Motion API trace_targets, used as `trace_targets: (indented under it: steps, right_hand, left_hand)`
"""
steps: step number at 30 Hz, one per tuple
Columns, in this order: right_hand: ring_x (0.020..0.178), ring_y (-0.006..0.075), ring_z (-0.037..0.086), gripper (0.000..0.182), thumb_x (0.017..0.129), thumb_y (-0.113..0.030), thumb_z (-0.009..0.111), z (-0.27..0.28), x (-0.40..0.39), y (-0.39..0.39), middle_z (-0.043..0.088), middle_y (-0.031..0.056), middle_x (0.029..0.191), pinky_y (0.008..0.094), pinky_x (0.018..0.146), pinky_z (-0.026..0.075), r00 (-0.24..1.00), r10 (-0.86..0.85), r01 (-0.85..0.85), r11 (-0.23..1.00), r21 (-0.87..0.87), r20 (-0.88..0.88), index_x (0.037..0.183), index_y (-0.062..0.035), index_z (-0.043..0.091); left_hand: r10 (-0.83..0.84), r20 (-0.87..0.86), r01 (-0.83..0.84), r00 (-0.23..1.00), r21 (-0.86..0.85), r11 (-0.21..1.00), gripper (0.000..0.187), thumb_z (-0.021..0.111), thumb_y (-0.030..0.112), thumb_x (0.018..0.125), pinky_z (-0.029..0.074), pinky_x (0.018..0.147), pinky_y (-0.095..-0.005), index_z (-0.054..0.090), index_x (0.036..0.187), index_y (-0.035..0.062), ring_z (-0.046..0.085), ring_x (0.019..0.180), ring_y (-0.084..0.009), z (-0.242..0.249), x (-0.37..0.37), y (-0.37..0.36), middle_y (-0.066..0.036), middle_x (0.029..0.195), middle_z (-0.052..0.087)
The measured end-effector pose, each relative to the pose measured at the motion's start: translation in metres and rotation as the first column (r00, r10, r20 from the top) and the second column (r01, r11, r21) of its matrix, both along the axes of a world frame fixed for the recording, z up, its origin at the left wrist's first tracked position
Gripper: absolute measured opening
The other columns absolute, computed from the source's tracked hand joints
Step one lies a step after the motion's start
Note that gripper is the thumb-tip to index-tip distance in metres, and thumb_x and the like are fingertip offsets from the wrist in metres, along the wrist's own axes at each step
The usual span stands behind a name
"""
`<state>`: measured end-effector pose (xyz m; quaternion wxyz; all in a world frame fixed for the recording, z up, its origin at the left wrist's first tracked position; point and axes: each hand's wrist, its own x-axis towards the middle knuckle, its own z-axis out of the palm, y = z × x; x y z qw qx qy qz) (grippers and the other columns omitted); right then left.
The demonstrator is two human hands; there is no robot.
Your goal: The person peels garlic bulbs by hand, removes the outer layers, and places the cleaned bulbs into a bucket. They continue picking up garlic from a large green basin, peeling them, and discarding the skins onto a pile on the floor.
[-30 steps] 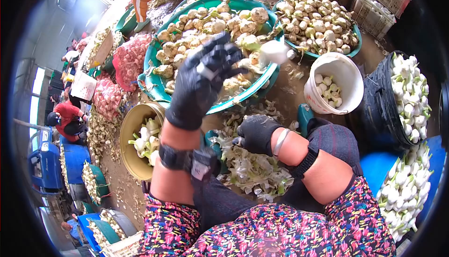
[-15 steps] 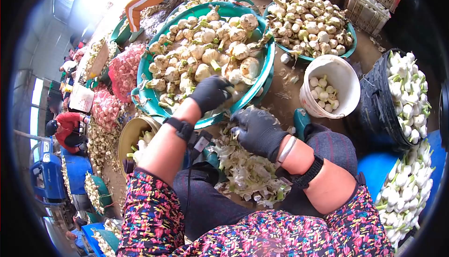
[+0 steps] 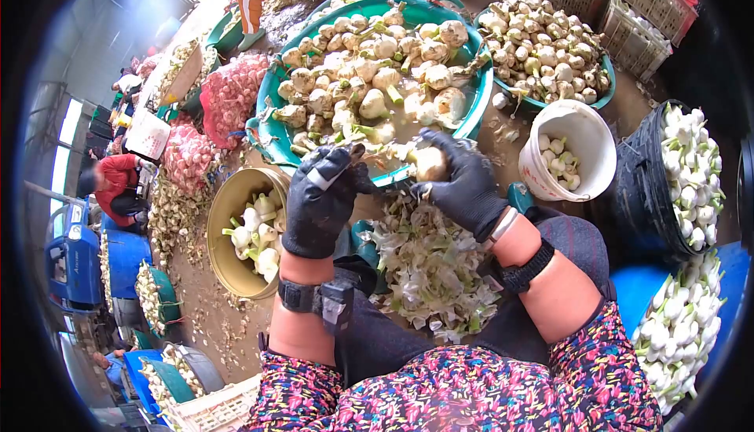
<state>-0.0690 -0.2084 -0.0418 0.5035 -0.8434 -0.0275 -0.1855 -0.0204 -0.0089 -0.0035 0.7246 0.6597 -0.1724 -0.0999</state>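
My right hand (image 3: 465, 190), in a black glove, grips a garlic bulb (image 3: 430, 163) over the near rim of a large teal basin (image 3: 269, 110). Facing it, my left hand (image 3: 318, 206) is closed, also gloved, with a pale band across a finger. A small brownish end sticks out by its fingertips, and I cannot make out what it belongs to. Inside the basin lie many untrimmed bulbs (image 3: 373, 104) with stems and dirt. Below my hands is a heap of peeled skins and leaves (image 3: 440, 267).
A tan bucket (image 3: 224, 263) of cleaned bulbs stands at left, a white bucket (image 3: 536, 173) at right. Further right is a black tub (image 3: 632, 188) full of white bulbs. Another teal basin (image 3: 605, 100) and crates (image 3: 636, 43) stand behind. A person in red (image 3: 118, 184) is at far left.
My left hand has drawn back from the basin towards me and risen upright. My right hand has moved slightly right and up, and the bulb now shows in it. The whole view has shifted.
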Motion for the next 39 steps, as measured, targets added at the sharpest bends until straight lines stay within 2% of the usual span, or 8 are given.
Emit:
trace_targets:
  steps: [5, 12, 14, 15, 17, 20, 30, 39]
  right_hand:
    - [0.103, 0.0200, 0.055, 0.071, 0.058, -0.013, 0.081, 0.010, 0.006, -0.011, 0.056, 0.0140, 0.110, 0.0312, 0.091, 0.044, 1.000, -0.012, 0.013, 0.992, 0.123, -0.010, 0.119, 0.0018, 0.049]
    - [0.102, 0.0351, 0.053, 0.067, 0.059, -0.025, 0.077, 0.011, -0.003, 0.009, 0.056, 0.0173, 0.108, 0.0417, 0.088, 0.043, 0.933, 0.034, 0.041, 0.979, -0.198, 0.359, 0.117, -0.0040, 0.052]
    - [0.101, 0.0359, 0.053, 0.068, 0.058, -0.025, 0.078, 0.010, -0.005, 0.010, 0.056, 0.0182, 0.108, 0.0421, 0.088, 0.043, 0.927, 0.037, 0.066, 0.963, -0.261, 0.372, 0.118, -0.0031, 0.052]
    - [0.101, 0.0359, 0.053, 0.068, 0.058, -0.025, 0.078, 0.009, -0.007, 0.010, 0.056, 0.0182, 0.108, 0.0421, 0.088, 0.043, 0.929, 0.034, 0.068, 0.963, -0.260, 0.369, 0.118, -0.0031, 0.052]
    - [0.099, 0.0349, 0.056, 0.070, 0.057, -0.026, 0.080, 0.009, -0.010, 0.009, 0.057, 0.0183, 0.107, 0.0408, 0.087, 0.045, 0.964, 0.007, 0.009, 0.998, -0.059, 0.265, 0.117, -0.0007, 0.052]
    - [0.096, 0.0331, 0.057, 0.072, 0.057, -0.028, 0.082, -0.005, -0.004, 0.012, 0.057, 0.0183, 0.107, 0.0394, 0.087, 0.046, 0.997, 0.032, -0.055, 0.912, 0.405, 0.064, 0.115, 0.0012, 0.052]
    - [0.104, 0.0236, 0.056, 0.077, 0.056, -0.027, 0.085, 0.005, -0.008, 0.009, 0.057, 0.0162, 0.109, 0.0327, 0.089, 0.045, 0.989, 0.023, -0.020, 1.000, -0.021, 0.148, 0.117, 0.0035, 0.049]
    - [0.102, 0.0202, 0.055, 0.078, 0.058, -0.023, 0.085, -0.005, -0.003, 0.007, 0.055, 0.0162, 0.111, 0.0309, 0.091, 0.044, 0.967, 0.253, -0.148, 0.647, 0.748, -0.028, 0.120, 0.0052, 0.046]
  left_hand:
    - [-0.179, 0.025, 0.144, 0.984, 0.485, 0.863, 0.040, 0.060, 0.008, 0.082, 0.046, 0.073, -0.0243, 0.052, 0.119, -0.0068, 0.056, 0.077, -0.0085, -0.014, -0.025, -0.017, -0.006, 0.088, 0.062]
    - [-0.052, -0.055, 0.057, 0.997, 0.096, 0.994, 0.025, 0.059, 0.019, 0.085, 0.048, 0.066, -0.0252, 0.058, 0.098, -0.0028, 0.059, 0.070, -0.0126, -0.034, 0.002, -0.019, -0.005, 0.079, 0.061]
    - [-0.367, 0.869, -0.429, 0.332, 0.485, 0.762, 0.020, 0.059, 0.016, 0.082, 0.048, 0.064, -0.0248, 0.059, 0.090, -0.0019, 0.058, 0.067, -0.0118, -0.033, 0.012, -0.019, -0.005, 0.075, 0.060]
    - [-0.369, 0.868, -0.425, 0.334, 0.488, 0.763, 0.020, 0.059, 0.016, 0.082, 0.048, 0.064, -0.0248, 0.059, 0.090, -0.0019, 0.058, 0.067, -0.0118, -0.030, 0.007, -0.023, -0.005, 0.075, 0.060]
    - [0.054, -0.132, -0.041, 0.990, 0.097, 0.994, 0.015, 0.059, 0.011, 0.080, 0.047, 0.064, -0.0243, 0.060, 0.086, -0.0017, 0.057, 0.066, -0.0114, -0.021, -0.009, -0.031, -0.005, 0.075, 0.061]
    - [0.057, -0.032, -0.051, 0.998, 0.160, 0.986, 0.016, 0.057, 0.011, 0.080, 0.048, 0.063, -0.0241, 0.061, 0.087, -0.0026, 0.058, 0.068, -0.0119, -0.024, -0.010, -0.030, -0.005, 0.075, 0.061]
    - [0.051, 0.094, -0.071, 0.994, 0.226, 0.971, 0.023, 0.055, 0.017, 0.085, 0.047, 0.060, -0.0240, 0.063, 0.093, -0.0025, 0.057, 0.067, -0.0099, -0.023, -0.008, -0.031, -0.004, 0.078, 0.061]
    - [-0.102, 0.287, -0.002, 0.952, 0.341, 0.940, 0.020, 0.054, 0.009, 0.079, 0.049, 0.063, -0.0252, 0.062, 0.092, -0.0044, 0.059, 0.069, -0.0127, -0.021, -0.008, -0.019, -0.005, 0.082, 0.061]
